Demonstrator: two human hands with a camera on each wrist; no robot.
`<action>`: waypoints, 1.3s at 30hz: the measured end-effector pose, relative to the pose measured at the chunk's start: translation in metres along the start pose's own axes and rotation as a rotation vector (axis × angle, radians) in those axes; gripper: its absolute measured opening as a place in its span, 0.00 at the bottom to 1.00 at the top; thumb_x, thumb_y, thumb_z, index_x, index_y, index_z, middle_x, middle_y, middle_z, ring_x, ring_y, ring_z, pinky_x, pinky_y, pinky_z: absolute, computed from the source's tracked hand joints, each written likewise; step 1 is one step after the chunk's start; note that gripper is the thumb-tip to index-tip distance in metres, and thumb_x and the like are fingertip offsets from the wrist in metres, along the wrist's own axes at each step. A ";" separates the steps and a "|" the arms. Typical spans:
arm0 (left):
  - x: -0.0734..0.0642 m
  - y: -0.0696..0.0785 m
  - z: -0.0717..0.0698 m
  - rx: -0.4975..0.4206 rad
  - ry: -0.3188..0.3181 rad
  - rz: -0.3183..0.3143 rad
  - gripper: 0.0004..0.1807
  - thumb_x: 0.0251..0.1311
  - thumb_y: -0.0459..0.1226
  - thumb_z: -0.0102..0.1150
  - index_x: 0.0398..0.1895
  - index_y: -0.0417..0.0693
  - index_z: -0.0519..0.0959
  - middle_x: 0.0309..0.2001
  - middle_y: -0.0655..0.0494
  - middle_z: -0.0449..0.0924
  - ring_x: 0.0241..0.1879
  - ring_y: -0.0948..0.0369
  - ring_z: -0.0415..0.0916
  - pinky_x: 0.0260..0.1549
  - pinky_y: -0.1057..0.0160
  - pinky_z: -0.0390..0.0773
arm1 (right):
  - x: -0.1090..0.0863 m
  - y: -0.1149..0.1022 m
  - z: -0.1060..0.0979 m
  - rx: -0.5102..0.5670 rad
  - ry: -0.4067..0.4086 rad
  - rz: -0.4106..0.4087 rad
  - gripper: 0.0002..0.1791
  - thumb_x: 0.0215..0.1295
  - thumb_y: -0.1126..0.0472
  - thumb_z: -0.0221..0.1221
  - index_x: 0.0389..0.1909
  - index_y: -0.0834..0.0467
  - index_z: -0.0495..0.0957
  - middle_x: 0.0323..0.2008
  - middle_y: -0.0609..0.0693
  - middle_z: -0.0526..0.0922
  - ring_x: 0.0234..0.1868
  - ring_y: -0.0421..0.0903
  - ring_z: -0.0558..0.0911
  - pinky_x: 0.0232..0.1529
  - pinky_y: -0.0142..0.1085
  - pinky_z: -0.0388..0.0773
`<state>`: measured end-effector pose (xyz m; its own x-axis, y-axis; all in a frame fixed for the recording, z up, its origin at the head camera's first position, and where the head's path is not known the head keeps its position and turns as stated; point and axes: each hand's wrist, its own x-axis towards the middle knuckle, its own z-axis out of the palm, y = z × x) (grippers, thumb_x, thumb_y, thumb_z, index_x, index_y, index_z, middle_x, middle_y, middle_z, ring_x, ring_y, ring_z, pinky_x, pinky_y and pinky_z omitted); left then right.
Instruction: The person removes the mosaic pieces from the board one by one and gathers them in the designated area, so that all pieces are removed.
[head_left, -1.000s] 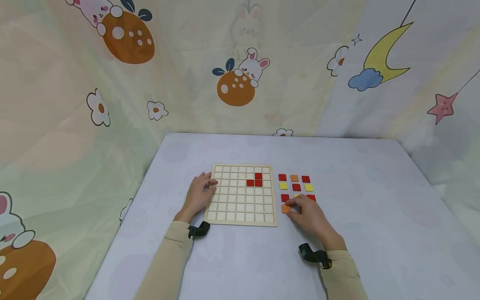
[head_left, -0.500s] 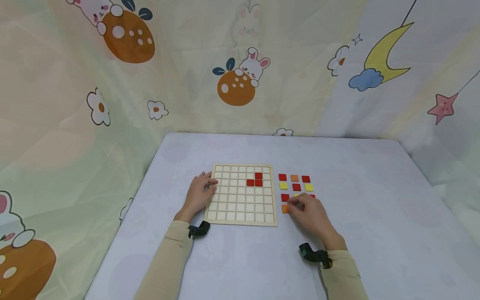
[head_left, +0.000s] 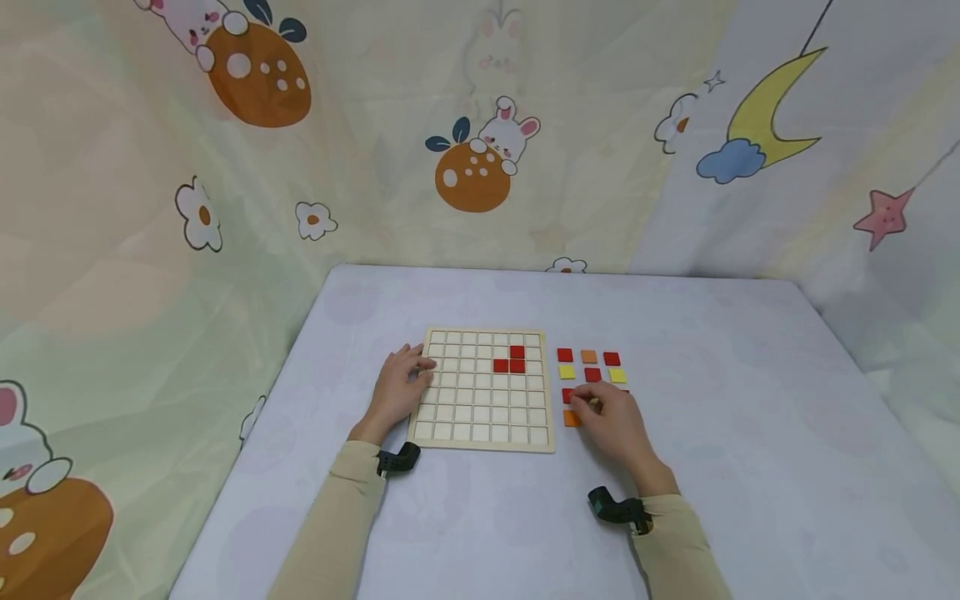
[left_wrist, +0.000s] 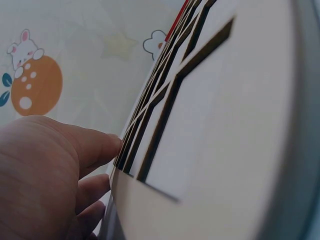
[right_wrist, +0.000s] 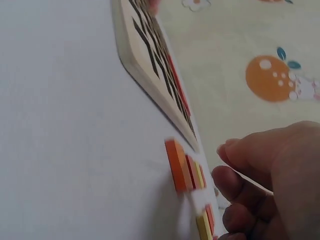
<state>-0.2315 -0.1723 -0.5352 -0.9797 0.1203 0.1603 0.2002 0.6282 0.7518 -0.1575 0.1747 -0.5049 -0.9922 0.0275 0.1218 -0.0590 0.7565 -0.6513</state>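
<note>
A square wooden grid board point(head_left: 480, 446) lies on the table, with three red tiles point(head_left: 517, 366) in its cells towards the upper right. My left hand point(head_left: 393, 390) rests against the board's left edge, fingers extended; in the left wrist view the thumb point(left_wrist: 102, 147) touches the rim. Right of the board lie loose tiles in rows. My right hand point(head_left: 617, 421) hovers over the lower rows, thumb and index finger bent close together near a red tile point(head_left: 567, 396). No tile shows between those fingers in the right wrist view. An orange tile point(head_left: 572, 418) lies beneath the hand, which hides other tiles.
Upper rows of loose tiles include an orange tile point(head_left: 588, 357), a yellow tile point(head_left: 617, 376) and a red tile point(head_left: 565, 355). They lie on a pale table cloth point(head_left: 757, 400). A printed curtain point(head_left: 375, 150) hangs behind the table.
My right hand has let go of the orange tile, which stays in its place, and has moved slightly up and away, towards the red tile above. The left hand has not moved.
</note>
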 end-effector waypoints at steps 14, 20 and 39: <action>0.001 0.000 0.001 -0.005 -0.023 -0.034 0.10 0.67 0.37 0.57 0.48 0.46 0.83 0.70 0.47 0.65 0.75 0.50 0.49 0.77 0.53 0.39 | 0.011 -0.027 0.022 -0.003 -0.058 -0.083 0.08 0.63 0.59 0.65 0.42 0.54 0.85 0.34 0.45 0.79 0.34 0.44 0.74 0.30 0.33 0.77; 0.001 0.000 0.000 -0.003 -0.024 -0.034 0.11 0.68 0.37 0.56 0.48 0.46 0.83 0.70 0.48 0.65 0.75 0.50 0.49 0.77 0.53 0.39 | 0.016 -0.031 0.028 -0.046 -0.056 -0.071 0.08 0.63 0.57 0.64 0.42 0.53 0.84 0.38 0.46 0.80 0.31 0.44 0.72 0.26 0.32 0.74; -0.001 -0.001 -0.001 -0.014 0.001 0.003 0.10 0.66 0.35 0.58 0.47 0.45 0.83 0.69 0.45 0.67 0.74 0.48 0.51 0.76 0.51 0.41 | 0.038 -0.055 0.038 -0.122 -0.099 -0.055 0.17 0.63 0.56 0.64 0.52 0.56 0.82 0.45 0.50 0.83 0.42 0.48 0.77 0.45 0.41 0.84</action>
<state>-0.2310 -0.1738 -0.5358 -0.9790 0.1213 0.1636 0.2035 0.6169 0.7603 -0.1958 0.1093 -0.4929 -0.9942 -0.0760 0.0767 -0.1057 0.8290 -0.5492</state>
